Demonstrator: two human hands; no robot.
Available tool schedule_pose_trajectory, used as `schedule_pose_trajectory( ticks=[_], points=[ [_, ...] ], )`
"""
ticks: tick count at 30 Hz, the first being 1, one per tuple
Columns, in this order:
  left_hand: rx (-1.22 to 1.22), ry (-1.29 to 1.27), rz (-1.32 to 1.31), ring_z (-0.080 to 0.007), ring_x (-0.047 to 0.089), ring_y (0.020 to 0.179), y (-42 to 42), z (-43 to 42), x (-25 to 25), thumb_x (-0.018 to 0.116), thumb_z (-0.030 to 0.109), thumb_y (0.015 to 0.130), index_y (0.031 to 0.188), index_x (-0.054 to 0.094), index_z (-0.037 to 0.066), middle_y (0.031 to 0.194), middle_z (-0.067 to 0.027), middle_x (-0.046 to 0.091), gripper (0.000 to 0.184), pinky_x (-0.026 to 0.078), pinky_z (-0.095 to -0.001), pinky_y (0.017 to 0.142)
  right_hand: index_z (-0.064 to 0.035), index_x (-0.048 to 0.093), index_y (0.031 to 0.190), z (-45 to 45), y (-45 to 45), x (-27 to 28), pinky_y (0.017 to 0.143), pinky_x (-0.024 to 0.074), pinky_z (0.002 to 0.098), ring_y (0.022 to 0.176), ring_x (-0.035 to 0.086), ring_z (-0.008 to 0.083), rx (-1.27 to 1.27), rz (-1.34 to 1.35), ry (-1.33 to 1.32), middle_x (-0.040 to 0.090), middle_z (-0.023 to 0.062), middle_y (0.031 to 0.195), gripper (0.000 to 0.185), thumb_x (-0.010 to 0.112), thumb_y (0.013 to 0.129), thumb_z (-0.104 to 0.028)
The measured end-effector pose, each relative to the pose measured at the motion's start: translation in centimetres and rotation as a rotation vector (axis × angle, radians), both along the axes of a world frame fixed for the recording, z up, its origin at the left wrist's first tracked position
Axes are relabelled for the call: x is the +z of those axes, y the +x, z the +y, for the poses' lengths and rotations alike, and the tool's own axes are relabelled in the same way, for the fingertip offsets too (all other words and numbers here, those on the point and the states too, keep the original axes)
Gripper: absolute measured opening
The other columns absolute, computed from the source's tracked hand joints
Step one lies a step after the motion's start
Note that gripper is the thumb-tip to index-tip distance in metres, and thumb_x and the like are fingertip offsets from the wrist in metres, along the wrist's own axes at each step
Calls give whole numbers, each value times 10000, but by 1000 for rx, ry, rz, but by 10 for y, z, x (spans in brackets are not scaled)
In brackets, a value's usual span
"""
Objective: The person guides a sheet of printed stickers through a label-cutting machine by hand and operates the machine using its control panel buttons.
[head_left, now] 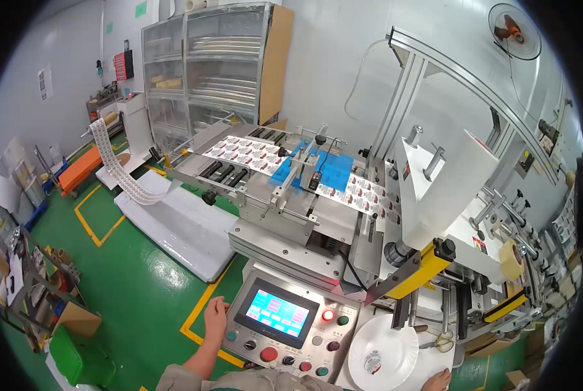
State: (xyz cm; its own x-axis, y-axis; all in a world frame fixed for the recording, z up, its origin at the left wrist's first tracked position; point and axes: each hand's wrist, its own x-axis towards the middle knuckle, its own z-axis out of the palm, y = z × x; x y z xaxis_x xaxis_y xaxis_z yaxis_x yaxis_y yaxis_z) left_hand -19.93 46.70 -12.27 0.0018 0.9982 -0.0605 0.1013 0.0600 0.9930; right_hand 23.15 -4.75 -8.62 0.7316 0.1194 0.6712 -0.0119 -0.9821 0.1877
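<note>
Green floor [154,257] spreads left of machine [285,246]; control panel [315,326] at machine's near edge. Left hand [215,319] unclenched beside panel's left edge. Right hand [437,380] at near-right corner of white bench [428,362], beside disc [386,333]; cropped, cannot tell grip.

The bottom edge cuts off part of the right grip [437,380]. Text on the touchscreen [277,313] is too small to read, as is print on the label web [244,152], partly hidden by the blue sheet [337,172]. Clear film [164,65] blurs what the rack [186,72] holds.
</note>
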Motion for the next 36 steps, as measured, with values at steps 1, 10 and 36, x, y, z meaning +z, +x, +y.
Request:
schedule_pose_trajectory(
  ticks=[1, 10, 36],
  points=[
    [-6, 17, 20, -157, 585, 728, 0, 0, 0, 437, 134, 911, 1027, 556, -16, 802, -101, 615, 224, 467, -267, 670, -80, 640, 933, -1, -2, 1, 564, 469, 409, 681, 593, 275, 55, -99, -177, 621, 116, 860, 244, 491, 876, -264],
    [15, 14, 66, -164, 589, 715, 0, 1, -2, 443, 133, 906, 1016, 565, -5, 790, -101, 619, 215, 472, -282, 658, -77, 586, 1071, 13, -1, 10, 638, 483, 458, 817, 594, 317, -222, 378, 269, 591, 155, 1044, 347, 406, 918, -330],
    [-569, 786, 1191, -333, 412, 1179, 201, 290, 192, 559, 101, 753, 1205, 487, 179, 1250, -85, 454, 464, 384, -514, 919, -119, 637, 916, 15, -6, 14, 585, 475, 405, 775, 598, 238, -42, 43, -283, 609, 87, 906, 198, 498, 828, -229]
  ],
)
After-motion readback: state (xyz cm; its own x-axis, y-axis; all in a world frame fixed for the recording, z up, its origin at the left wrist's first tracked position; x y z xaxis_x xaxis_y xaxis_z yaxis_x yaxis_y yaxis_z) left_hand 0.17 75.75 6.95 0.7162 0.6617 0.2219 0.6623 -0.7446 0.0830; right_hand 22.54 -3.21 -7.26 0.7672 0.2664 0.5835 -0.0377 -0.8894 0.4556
